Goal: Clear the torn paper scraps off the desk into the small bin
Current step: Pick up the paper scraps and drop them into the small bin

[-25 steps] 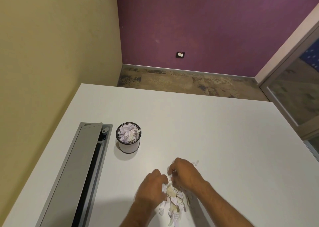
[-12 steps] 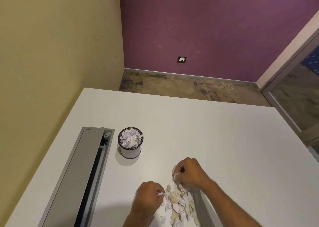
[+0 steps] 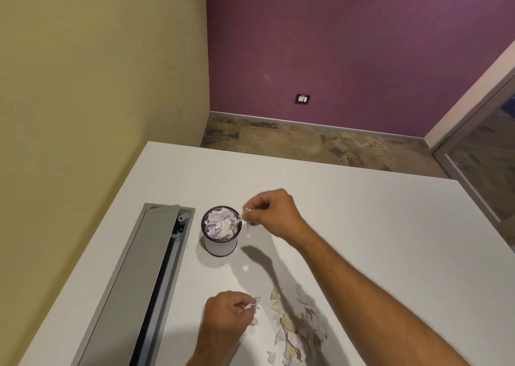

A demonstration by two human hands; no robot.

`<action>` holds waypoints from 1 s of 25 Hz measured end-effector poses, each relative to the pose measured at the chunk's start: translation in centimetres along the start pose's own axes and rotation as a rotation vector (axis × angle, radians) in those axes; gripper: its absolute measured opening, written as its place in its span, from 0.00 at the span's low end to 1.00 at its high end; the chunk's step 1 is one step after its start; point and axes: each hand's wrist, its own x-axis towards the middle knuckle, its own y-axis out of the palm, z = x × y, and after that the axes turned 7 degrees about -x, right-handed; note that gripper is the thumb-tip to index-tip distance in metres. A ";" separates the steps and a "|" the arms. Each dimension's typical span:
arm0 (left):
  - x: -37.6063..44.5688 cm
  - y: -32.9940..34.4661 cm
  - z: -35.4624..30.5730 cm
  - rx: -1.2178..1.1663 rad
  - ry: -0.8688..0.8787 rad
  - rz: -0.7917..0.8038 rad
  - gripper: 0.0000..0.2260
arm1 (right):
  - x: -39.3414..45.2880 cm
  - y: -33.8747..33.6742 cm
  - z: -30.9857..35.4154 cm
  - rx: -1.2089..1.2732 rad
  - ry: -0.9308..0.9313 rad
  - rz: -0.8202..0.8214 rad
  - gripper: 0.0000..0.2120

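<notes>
The right hand (image 3: 274, 212) has been carried from the scrap pile (image 3: 295, 326) to the rim of the small bin (image 3: 220, 247), a few scraps pinched in its curled fingers. More scraps are pinched by the left hand (image 3: 227, 314) beside the pile. The bin is nearly full, so much clearing is judged left

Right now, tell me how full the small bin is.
Full to the brim. The bin stands upright, and crumpled scraps fill it level with its dark rim. The right hand holds more paper at its edge.
</notes>
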 end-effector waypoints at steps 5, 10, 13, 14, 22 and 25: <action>-0.1 -2.0 -1.7 -0.099 0.050 -0.083 0.10 | 3.2 4.4 1.8 -0.470 -0.155 0.062 0.08; 0.6 -5.1 -4.2 -0.140 0.089 -0.181 0.09 | 3.8 6.6 0.9 -0.795 -0.219 0.179 0.14; 1.7 -6.9 -6.3 -0.101 0.150 -0.254 0.08 | 3.1 5.5 0.6 -0.641 -0.203 0.167 0.17; 2.2 -7.4 -7.0 -0.095 0.165 -0.279 0.07 | 2.7 4.8 0.4 -0.585 -0.198 0.145 0.17; 8.9 -7.8 -9.0 0.385 0.367 -0.354 0.07 | -2.1 -0.3 -5.2 -0.141 0.011 -0.171 0.13; 10.6 -7.3 -8.4 0.652 0.354 -0.259 0.06 | -4.0 -1.8 -8.2 -0.149 0.097 -0.165 0.15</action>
